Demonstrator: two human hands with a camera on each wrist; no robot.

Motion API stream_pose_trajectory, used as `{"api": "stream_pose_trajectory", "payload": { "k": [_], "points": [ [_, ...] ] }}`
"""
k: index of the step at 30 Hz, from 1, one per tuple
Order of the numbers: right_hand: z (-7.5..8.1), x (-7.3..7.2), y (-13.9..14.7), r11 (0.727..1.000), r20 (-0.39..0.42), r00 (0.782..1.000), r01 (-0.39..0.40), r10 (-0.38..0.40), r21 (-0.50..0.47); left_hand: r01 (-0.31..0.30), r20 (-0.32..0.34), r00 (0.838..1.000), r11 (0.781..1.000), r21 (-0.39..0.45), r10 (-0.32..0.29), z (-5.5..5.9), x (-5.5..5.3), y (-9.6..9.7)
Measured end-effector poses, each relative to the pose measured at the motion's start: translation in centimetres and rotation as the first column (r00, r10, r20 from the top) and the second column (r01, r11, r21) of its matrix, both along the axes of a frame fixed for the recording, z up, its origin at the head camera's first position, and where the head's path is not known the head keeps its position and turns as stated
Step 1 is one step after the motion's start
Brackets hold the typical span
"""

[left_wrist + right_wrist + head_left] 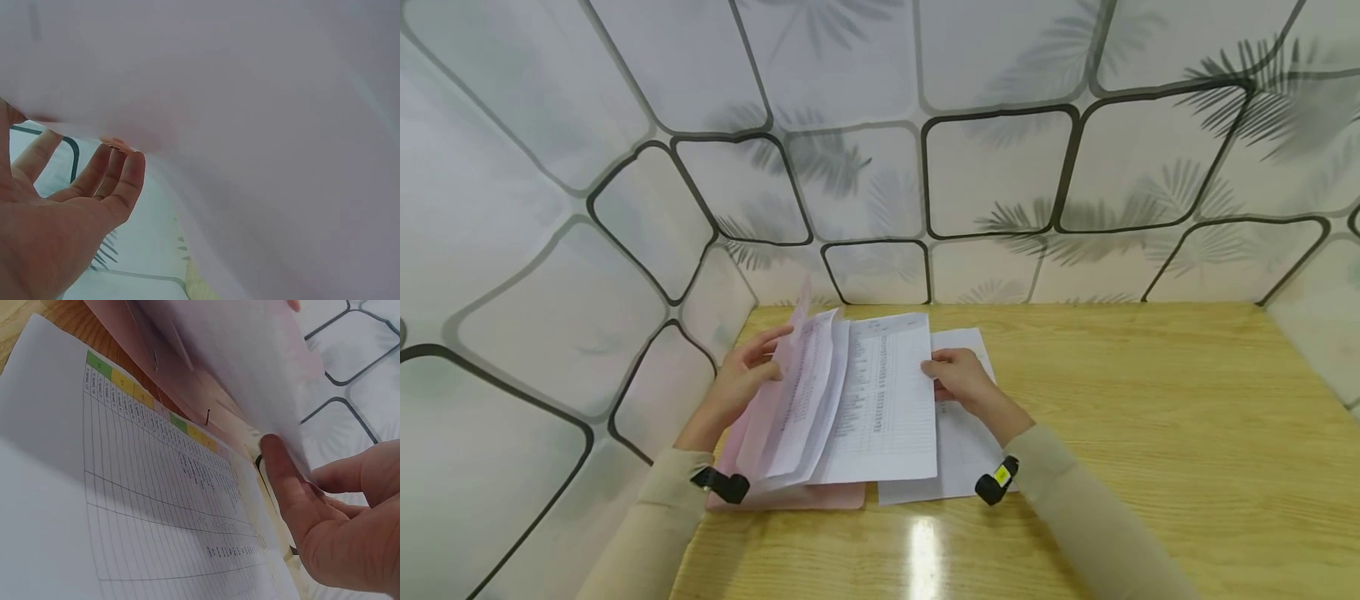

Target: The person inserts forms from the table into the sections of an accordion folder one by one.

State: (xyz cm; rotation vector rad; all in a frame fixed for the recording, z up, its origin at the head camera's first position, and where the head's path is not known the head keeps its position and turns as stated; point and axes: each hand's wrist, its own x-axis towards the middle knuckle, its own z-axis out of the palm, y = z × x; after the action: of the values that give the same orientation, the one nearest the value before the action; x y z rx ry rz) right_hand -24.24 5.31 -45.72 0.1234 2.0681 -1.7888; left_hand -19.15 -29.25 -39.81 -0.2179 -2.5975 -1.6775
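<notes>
A pink folder point(835, 497) stands open on the table, printed sheets inside it. My left hand point(748, 375) holds the raised pink cover point(250, 125) at its outer edge. Some leaves point(808, 392) lean up beside that cover. With thumb and fingers, my right hand point(962, 379) pinches the right edge of a printed sheet point(887, 400), lifted over the folder's right side. Under it, partly covered, lies another printed sheet point(962, 450); the right wrist view shows its table point(156, 469) with a green and yellow header row. Thin metal prongs point(208, 417) stick up from the folder.
The wooden table point(1150, 400) stretches to the right of the papers. A patterned wall covering point(872, 192) rises behind the table and along its left side. Each wrist wears a small black camera point(997, 481).
</notes>
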Motion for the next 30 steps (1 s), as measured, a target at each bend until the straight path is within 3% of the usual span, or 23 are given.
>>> {"api": "stream_pose_trajectory", "payload": {
  "k": [13,21,30],
  "points": [
    [-0.2,0.0,0.8,0.987,0.061,0.988,-0.136,0.142,-0.089,0.000,0.004,1.000,1.000,0.007,0.000,0.0,-0.2,0.1],
    [-0.6,0.0,0.4,0.973,0.048,0.983,-0.167,0.176,-0.157,0.003,0.009,1.000,1.000,0.010,-0.003,0.0,-0.1,0.1],
    [-0.7,0.0,-0.3,0.975,0.040,0.985,-0.161,0.169,-0.154,0.007,0.005,1.000,1.000,0.022,-0.007,-0.1,-0.2,0.0]
  ]
}}
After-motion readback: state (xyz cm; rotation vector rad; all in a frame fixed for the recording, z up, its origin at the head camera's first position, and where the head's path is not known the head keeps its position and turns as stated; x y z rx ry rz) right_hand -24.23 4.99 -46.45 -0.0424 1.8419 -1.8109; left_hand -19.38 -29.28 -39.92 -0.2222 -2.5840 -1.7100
